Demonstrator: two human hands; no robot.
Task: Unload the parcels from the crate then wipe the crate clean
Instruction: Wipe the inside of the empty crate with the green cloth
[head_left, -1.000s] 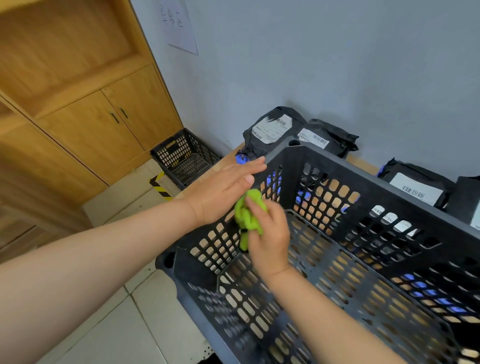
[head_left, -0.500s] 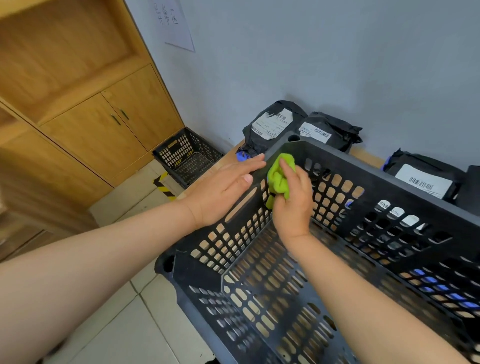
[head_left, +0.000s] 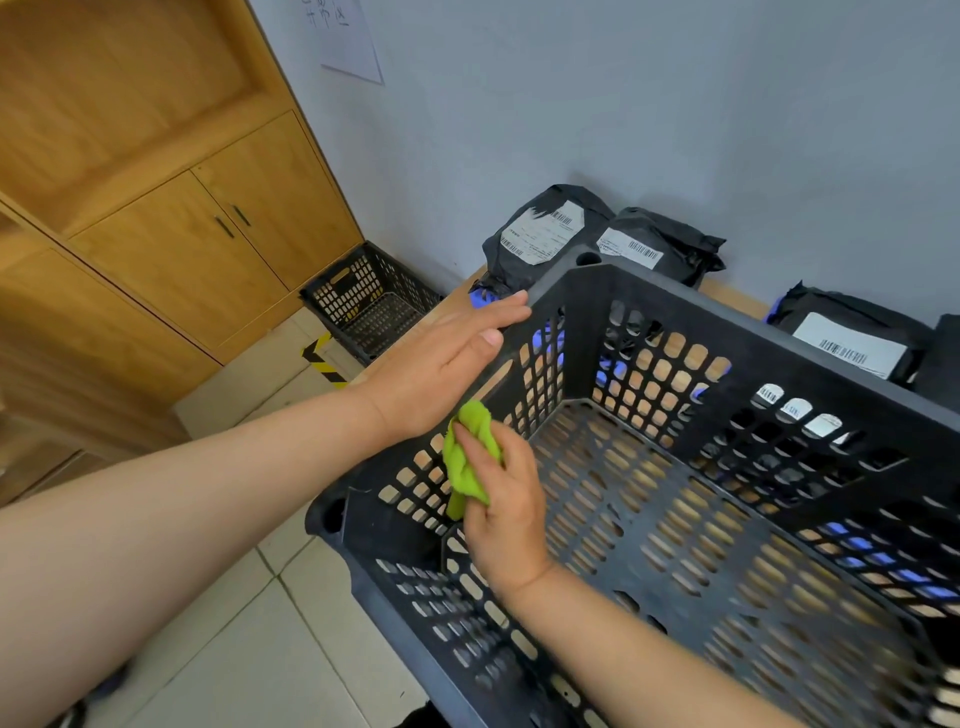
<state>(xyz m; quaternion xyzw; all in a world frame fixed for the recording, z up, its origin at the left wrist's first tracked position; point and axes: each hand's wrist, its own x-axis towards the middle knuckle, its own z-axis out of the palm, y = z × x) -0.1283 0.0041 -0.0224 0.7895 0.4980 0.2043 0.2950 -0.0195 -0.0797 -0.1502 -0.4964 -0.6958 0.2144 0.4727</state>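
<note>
A large black slotted crate (head_left: 779, 358) stands on a wooden table, with nothing inside it. My left hand (head_left: 441, 364) lies flat with straight fingers on the crate's left rim. My right hand (head_left: 506, 506) is inside the crate and grips a bunched green cloth (head_left: 467, 457) against the inner left wall. Black parcels with white labels lean against the wall behind the crate: one (head_left: 540, 236) at the far left corner, a second (head_left: 660, 247) beside it, a third (head_left: 852, 343) at the right.
A smaller black crate (head_left: 371, 301) sits on the tiled floor by a wooden cabinet (head_left: 208, 249) at the left. Yellow-black tape (head_left: 322, 358) marks the floor near it. The grey wall stands close behind the table.
My right hand has moved the green cloth from the far left corner of the rim back down along the inner left wall toward me. My left hand stays on the rim.
</note>
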